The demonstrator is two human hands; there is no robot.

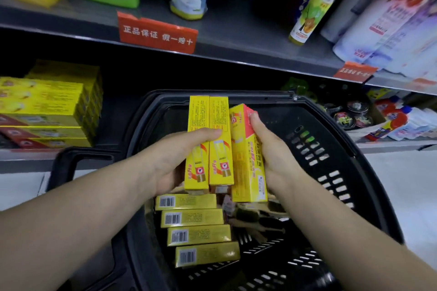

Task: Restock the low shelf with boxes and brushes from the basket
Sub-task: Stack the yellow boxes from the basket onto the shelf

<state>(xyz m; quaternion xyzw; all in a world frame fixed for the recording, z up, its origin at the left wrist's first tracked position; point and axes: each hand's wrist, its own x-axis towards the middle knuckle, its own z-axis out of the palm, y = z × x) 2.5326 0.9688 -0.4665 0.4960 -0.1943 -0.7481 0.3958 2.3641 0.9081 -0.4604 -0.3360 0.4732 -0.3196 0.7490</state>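
Forearms over the basket (331, 125), gathering stock.
My left hand (165, 163) clamps two boxes (208, 125) under its thumb and my right hand (272, 153) grips a third box (246, 168) alongside, squared up, I judge, for the shelf stack (47, 106); four spare boxes (196, 234) lie below.

— What do we see of ourselves?
— Our left forearm (82, 196) and right forearm (343, 231), bare as far as we can see. Our left grip (165, 163) and right grip (272, 149) are bare as well.

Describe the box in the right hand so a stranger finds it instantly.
Find the black plastic basket. Above it, the right hand grips one long yellow cardboard box, beside two in the left hand. Only it has a red far end.
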